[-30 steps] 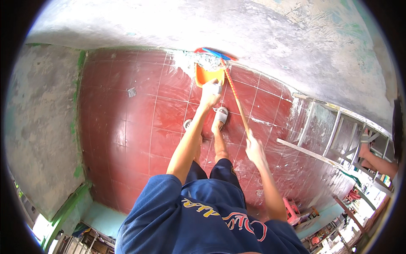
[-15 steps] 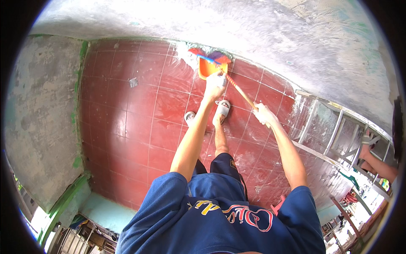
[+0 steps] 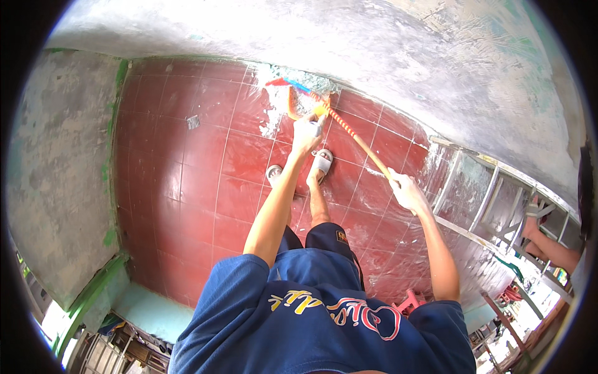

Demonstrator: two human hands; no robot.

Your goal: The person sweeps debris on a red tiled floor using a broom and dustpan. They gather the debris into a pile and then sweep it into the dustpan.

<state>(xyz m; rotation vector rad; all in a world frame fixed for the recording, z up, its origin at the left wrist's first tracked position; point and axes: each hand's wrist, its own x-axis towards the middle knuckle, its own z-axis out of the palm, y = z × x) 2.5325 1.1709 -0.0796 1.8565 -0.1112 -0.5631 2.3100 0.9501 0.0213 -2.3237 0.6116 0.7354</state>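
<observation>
We note the broom handle (image 3: 358, 142) running diagonally from right hand (image 3: 406, 190), closed on its end, to left hand (image 3: 307, 132), clenched near the bristles (image 3: 298, 100).

I see no packages, signs or screens here, only a small yellow label (image 3: 341, 236) on my dark shorts (image 3: 324, 240).
</observation>
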